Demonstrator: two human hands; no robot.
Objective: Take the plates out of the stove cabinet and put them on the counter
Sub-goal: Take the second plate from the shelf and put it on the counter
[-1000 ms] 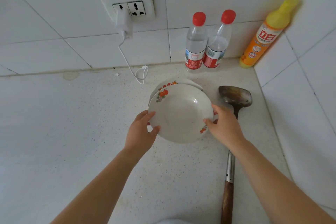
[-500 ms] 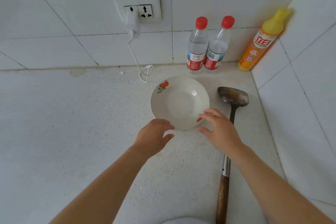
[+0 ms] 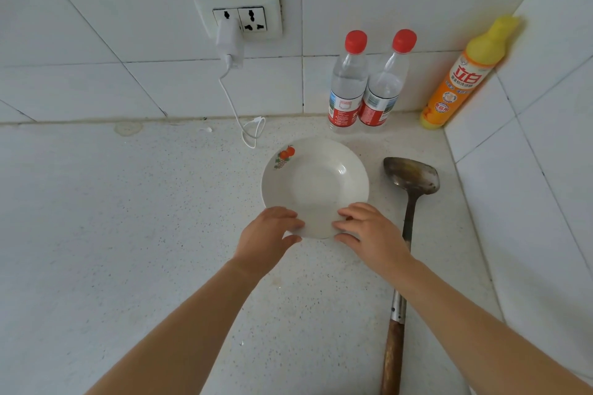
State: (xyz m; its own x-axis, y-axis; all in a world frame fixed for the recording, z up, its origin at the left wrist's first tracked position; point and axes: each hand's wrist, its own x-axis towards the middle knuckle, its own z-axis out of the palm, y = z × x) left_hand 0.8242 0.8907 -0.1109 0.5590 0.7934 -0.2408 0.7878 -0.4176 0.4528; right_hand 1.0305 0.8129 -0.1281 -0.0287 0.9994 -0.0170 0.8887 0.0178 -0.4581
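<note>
**White deep plate set on the worktop, both hands at its near rim.**
The plate [image 3: 316, 183], marked with a fruit motif on its far left rim, rests on the speckled worktop [image 3: 128, 234] toward the back right corner. The left hand [image 3: 268, 234] and right hand [image 3: 372, 232] each appear to pinch the near rim, fingers over it and thumb at its edge; the contact underneath is hidden. A metal ladle [image 3: 410, 179] lies just right of the plate, bowl toward the back and wooden handle running to the front edge. Two water bottles [image 3: 348, 86] stand touching at the back edge, and a detergent bottle [image 3: 455, 86] leans in the back right corner. A charger [image 3: 228, 40] sits in the wall socket [image 3: 253, 14], its cable [image 3: 253, 135] looping onto the worktop.
</note>
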